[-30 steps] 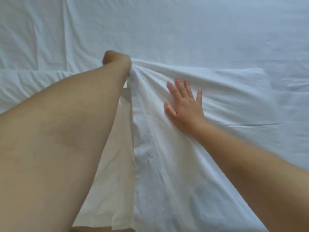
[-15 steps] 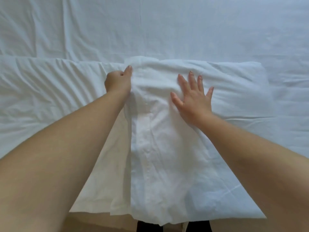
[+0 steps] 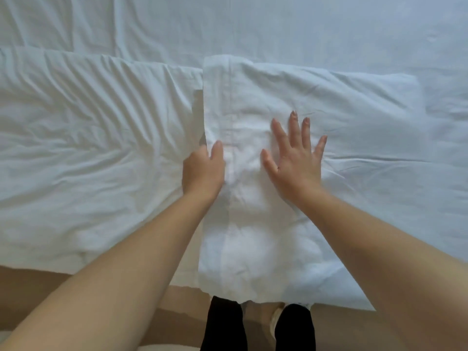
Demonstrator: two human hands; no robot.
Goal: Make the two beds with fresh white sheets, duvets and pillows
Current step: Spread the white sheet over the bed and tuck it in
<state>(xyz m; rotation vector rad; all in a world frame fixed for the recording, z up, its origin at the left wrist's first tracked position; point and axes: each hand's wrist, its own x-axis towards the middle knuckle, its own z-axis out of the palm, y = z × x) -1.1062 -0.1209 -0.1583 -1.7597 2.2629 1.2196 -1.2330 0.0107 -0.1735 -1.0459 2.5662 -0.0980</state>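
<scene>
**Two Pillows, One Loose Flap: Hazards on Record**

Item 1. The pillow [image 3: 354, 110], white, lay on the white sheet [image 3: 304, 29] along the near edge of the bed, with its open end toward the middle. The flap [image 3: 220, 97] of its case was folded over that end as a long strip. The strip ran from far to near and overhung the bed's near edge.

Item 2. The second pillow [image 3: 88, 122], cased and heavily creased, lay just beside it on the left. Whether the two touched under the flap could not be told.

Item 3. The left hand [image 3: 202, 171] had its thumb on top of the flap's left edge and its fingers out of sight beneath. This was judged a pinch on the flap.

Item 4. The right hand [image 3: 293, 158] lay flat with fingers spread, palm pressed on the pillow just right of the flap.

Item 5. Black trouser legs [image 3: 222, 325] stood below the bed edge.

Hazards, as judged:
- If the right hand lifted before the flap was tucked, the filling could push the strip back open.
- A hard pull by the left hand could drag the pillow sideways into the second pillow and spoil their line.
- The bunched cloth between the hands could be tucked in as it lay, leaving a lump at the closure.
- The overhanging near end could be missed and left hanging off the bed.
- Either hand's pressure could set more creases into a case meant to look fresh.
</scene>
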